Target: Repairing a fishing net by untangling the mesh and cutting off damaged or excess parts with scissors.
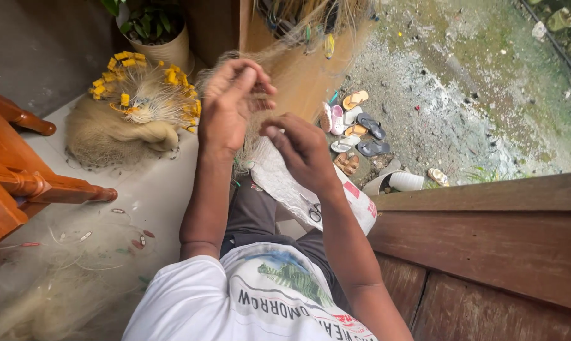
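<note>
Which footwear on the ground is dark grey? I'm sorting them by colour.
The two flip-flops at the right of the cluster, one above the other; the rest are orange, pink, white or brown.

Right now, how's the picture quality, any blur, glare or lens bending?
Head view: soft, even daylight with no hard shadows; left hand and right hand fairly sharp, the fine net strands between them hazy; wide-lens bending tilts the wooden railing; wet ground outside looks slightly washed out.

The single head-worn camera looks steeply down past the person's chest, close to both raised hands. It faces forward over a tiled floor (153,196) toward a wooden railing (487,221) and the ground beyond.
</note>
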